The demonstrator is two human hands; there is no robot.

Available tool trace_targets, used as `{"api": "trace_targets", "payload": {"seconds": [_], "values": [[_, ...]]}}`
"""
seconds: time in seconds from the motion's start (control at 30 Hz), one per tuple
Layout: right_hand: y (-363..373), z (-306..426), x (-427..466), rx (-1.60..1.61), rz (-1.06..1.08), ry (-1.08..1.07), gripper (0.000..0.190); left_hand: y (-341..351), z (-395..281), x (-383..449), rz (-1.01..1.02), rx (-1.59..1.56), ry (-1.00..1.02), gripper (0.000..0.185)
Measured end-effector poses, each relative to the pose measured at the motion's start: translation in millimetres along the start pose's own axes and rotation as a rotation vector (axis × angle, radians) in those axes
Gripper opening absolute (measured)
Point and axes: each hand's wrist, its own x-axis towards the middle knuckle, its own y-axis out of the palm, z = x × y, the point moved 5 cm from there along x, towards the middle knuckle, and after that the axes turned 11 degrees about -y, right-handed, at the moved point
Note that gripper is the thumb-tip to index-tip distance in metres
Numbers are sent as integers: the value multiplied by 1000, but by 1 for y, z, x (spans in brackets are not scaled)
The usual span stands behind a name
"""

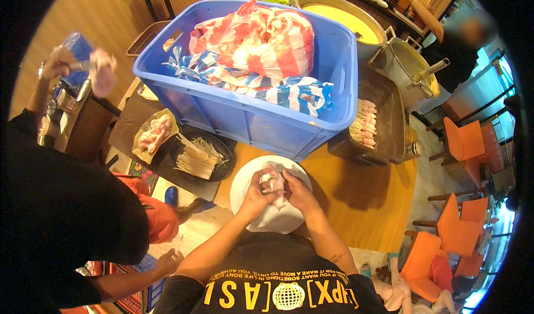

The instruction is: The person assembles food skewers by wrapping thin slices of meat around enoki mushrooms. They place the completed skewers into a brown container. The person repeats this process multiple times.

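Over a white round plate (254, 214), my left hand (260, 195) and my right hand (298, 191) hold a pale, whitish-pink piece of raw meat (274, 184) between them. The fingers of both hands touch it, and its lower end hangs above the plate. To the left, a dark plate (225, 147) carries a bundle of enoki mushrooms (198, 157). Beyond it, a yellowish leaf-shaped dish (144, 155) holds raw meat slices (155, 134). A dark tray (386, 134) on the right contains a row of meat-wrapped enoki rolls (368, 124).
A big blue plastic crate (233, 122) with striped plastic bags (258, 39) stands just beyond the plate. Large metal pots (342, 1) are behind it. At left, a co-worker (71, 201) holds meat with tongs; another person (450, 55) stands at the upper right. Orange chairs (463, 139) line the right.
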Motion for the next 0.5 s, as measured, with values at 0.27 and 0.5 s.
{"api": "trace_targets", "payload": {"seconds": [0.27, 0.5], "values": [[-20, -2, 9, 109, -21, -46, 32, -19, 55, -4, -51, 199, -96, 64], [-32, -1, 6, -169, -146, -153, 16, -19, 51, -7, -170, 460, 6, 55]]}}
